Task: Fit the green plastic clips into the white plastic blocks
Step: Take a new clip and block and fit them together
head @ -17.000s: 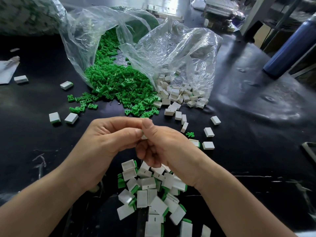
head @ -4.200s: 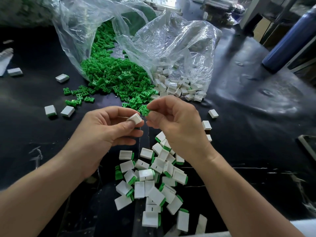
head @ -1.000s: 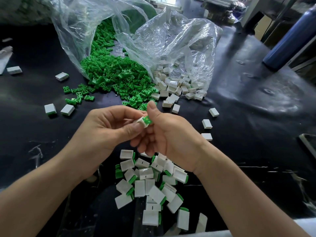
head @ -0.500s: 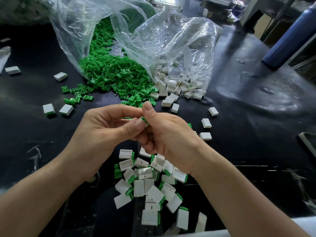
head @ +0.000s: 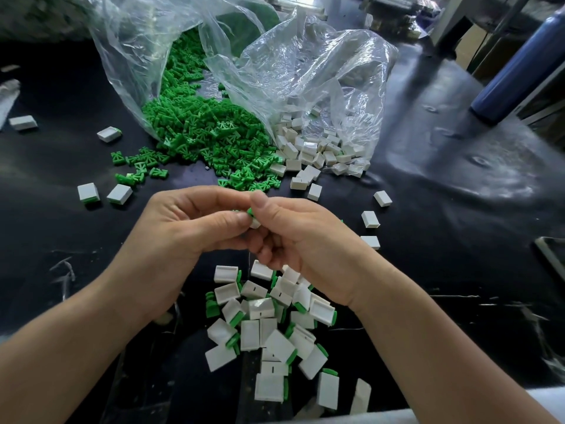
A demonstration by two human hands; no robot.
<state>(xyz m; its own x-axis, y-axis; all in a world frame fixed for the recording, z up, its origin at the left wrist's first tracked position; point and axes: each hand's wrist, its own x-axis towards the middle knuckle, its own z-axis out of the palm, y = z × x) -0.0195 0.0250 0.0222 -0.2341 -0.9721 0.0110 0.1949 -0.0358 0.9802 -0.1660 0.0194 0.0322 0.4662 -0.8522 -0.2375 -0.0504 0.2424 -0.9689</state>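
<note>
My left hand (head: 183, 237) and my right hand (head: 302, 240) meet above the black table, fingertips together. Between them sits a white block (head: 254, 223) with a green clip (head: 250, 212) at its top; both are mostly hidden by thumbs and fingers. My left thumb and fingers pinch the block, my right thumb and forefinger pinch the clip. Loose green clips (head: 208, 133) spill from a clear bag, and empty white blocks (head: 312, 151) spill from a second bag. Under my wrists lies a pile of blocks with clips fitted (head: 269, 325).
Clear plastic bags (head: 290, 65) stand open at the back. Stray white blocks (head: 370, 219) lie to the right, a few more (head: 120, 194) to the left. A blue cylinder (head: 516, 71) leans at the far right. The table's near edge (head: 382, 417) runs below the pile.
Over the last second the hands closed together and the clip sank further between my fingers; less green shows now. The hands drifted slightly toward me. The piles stayed put.
</note>
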